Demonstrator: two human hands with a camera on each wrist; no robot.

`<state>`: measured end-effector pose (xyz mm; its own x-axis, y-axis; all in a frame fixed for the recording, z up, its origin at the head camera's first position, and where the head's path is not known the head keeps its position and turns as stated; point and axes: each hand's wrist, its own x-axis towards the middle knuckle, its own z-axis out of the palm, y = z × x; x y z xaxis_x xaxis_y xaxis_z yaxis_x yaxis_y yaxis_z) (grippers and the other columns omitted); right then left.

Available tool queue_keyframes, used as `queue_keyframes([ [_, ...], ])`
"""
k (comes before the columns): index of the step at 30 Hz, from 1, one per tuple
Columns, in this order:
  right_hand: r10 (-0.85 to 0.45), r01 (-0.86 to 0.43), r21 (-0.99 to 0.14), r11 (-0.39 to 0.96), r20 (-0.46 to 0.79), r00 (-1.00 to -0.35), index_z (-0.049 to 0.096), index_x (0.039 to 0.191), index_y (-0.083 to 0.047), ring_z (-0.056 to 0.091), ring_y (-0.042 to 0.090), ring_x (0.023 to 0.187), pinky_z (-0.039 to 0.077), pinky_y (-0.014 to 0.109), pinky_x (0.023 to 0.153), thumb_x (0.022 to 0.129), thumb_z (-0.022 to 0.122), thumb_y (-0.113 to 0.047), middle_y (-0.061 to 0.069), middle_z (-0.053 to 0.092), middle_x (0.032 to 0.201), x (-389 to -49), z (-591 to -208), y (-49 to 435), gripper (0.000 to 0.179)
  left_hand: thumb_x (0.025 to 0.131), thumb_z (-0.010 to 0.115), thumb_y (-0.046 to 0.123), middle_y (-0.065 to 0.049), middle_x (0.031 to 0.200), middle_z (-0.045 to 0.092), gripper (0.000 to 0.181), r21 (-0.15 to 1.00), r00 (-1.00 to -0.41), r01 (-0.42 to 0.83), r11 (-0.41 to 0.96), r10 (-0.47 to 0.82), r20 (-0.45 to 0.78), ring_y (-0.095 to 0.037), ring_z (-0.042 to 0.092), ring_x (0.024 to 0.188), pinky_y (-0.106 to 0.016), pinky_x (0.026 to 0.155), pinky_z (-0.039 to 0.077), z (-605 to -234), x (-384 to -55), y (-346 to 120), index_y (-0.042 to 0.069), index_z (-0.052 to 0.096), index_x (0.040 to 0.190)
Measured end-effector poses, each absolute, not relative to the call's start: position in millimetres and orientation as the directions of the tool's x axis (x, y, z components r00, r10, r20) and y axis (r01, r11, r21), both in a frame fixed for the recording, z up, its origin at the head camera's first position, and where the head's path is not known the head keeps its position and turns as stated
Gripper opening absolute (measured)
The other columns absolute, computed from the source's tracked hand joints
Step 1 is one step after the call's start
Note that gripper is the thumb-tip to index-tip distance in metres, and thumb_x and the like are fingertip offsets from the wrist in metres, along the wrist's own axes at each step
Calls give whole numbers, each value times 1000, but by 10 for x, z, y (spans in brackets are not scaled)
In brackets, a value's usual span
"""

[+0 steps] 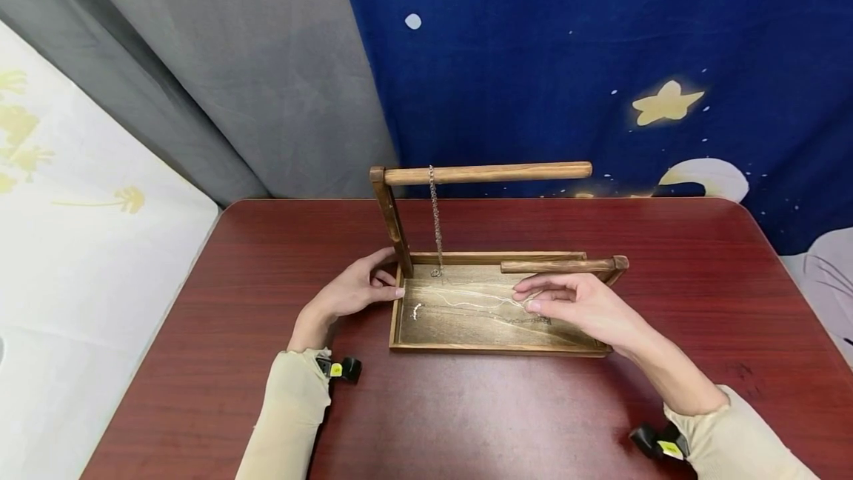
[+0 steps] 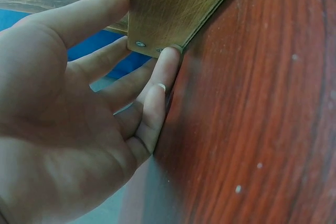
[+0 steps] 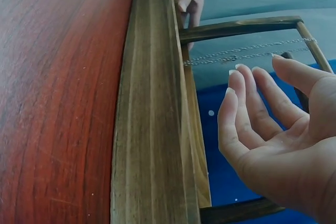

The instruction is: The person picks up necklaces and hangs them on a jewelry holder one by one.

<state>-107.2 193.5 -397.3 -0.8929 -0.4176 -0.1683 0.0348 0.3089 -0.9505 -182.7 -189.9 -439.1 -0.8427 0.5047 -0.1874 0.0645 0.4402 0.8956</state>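
Note:
A wooden jewelry stand [image 1: 500, 347] has a shallow tray base, a tall post with a long bar at left and a lower bar at right. My left hand [image 1: 356, 287] grips the tray's left end by the post, thumb over the rim and fingers along the outer wall [image 2: 157, 9]. A silvery chain necklace [image 1: 436, 221] hangs from the long bar. Thin pale necklaces [image 1: 466, 304] lie in the tray. Over its right part is my right hand [image 1: 576, 302], fingertips close to the pale strands. In the right wrist view its fingers bend loosely, thumb apart, with nothing visible between them.
The lower bar [image 1: 553, 267] passes just behind my right hand. A small white chain piece [image 1: 416, 311] lies near the tray's left wall. The stand sits on a dark red table [image 1: 480, 413], with grey [image 1: 266, 58] and blue curtains [image 1: 506, 80] behind.

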Motion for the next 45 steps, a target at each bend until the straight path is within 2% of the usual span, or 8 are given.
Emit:
queue_keyframes([
  [6,-396,9,-944,329,-147,-906,71,118,-10,68,30,101,54,34,78,93,72,-19,13,70,116,-1090,-4013,1881,27,88,77,11,-20,111,65,80,895,-846,62,442,499,-188,-22,64,90,-26,77,51,-4396,-1819,-1908,0,32,152],
  [11,-372,-19,-936,352,-121,-920,73,114,-12,69,23,93,53,28,74,90,75,-20,12,72,109,-1085,-4064,1839,25,88,77,12,-19,106,67,81,890,-843,57,452,499,-199,-23,65,92,-27,78,52,-4401,-1816,-1912,1,30,154],
  [18,-373,-53,-947,317,-73,-925,73,110,-8,69,19,85,52,24,69,88,77,-15,17,72,104,-1097,-4162,1769,23,88,77,12,-21,112,65,79,887,-851,60,458,488,-195,-23,63,91,-26,77,51,-4400,-1808,-1909,0,32,153],
  [26,-385,-71,-948,312,-58,-921,71,113,-4,67,16,86,52,24,73,88,76,-10,14,72,106,-1098,-4233,1716,26,88,76,11,-21,113,64,79,891,-850,53,451,489,-197,-22,63,91,-26,76,51,-4389,-1805,-1907,1,31,153],
  [32,-403,-75,-941,330,-69,-913,71,111,-4,67,18,85,51,23,72,88,77,-13,13,72,104,-1101,-4246,1696,26,88,76,11,-21,110,65,80,887,-850,54,458,487,-200,-22,63,91,-26,77,51,-4387,-1804,-1901,1,31,153],
  [39,-406,-83,-919,384,-87,-910,72,108,-5,67,17,83,51,23,71,87,77,-14,9,72,101,-1122,-4300,1676,23,88,76,10,-22,119,62,79,889,-850,56,454,489,-197,-23,63,92,-26,77,51,-4385,-1801,-1903,1,31,153],
  [45,-396,-100,-898,428,-87,-914,73,106,-5,67,14,80,51,23,70,87,76,-13,4,73,96,-1144,-4346,1659,21,89,76,11,-22,110,65,79,884,-847,66,463,495,-195,-23,64,91,-26,77,51,-4370,-1810,-1898,1,31,153],
])
